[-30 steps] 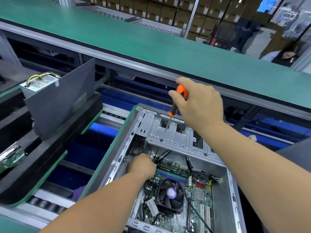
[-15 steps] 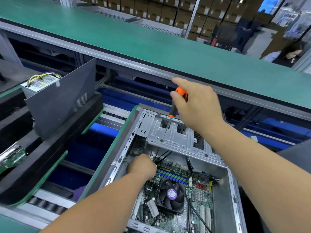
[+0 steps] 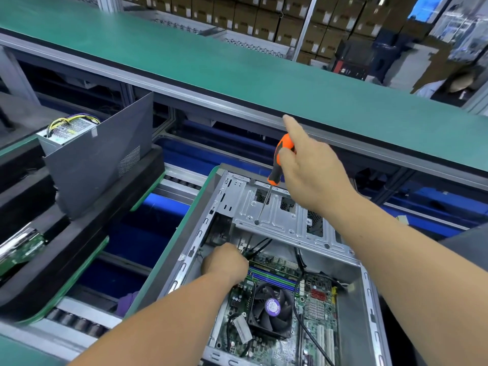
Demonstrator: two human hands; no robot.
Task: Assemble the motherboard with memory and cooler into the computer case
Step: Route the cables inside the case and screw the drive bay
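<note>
While the left hand (image 3: pixel 224 262) reaches curled into the case (image 3: pixel 369 299), grip hidden, the right hand (image 3: pixel 311 175) grips a screwdriver (image 3: pixel 277 165), forefinger straight.

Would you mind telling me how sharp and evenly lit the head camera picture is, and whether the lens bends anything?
Head view: lighting is even, with soft glare on the metal drive cage; the cooler fan and screwdriver in the right hand look fairly sharp; the stacked boxes behind are soft; the green conveyor edge bows from wide-angle distortion.
</note>
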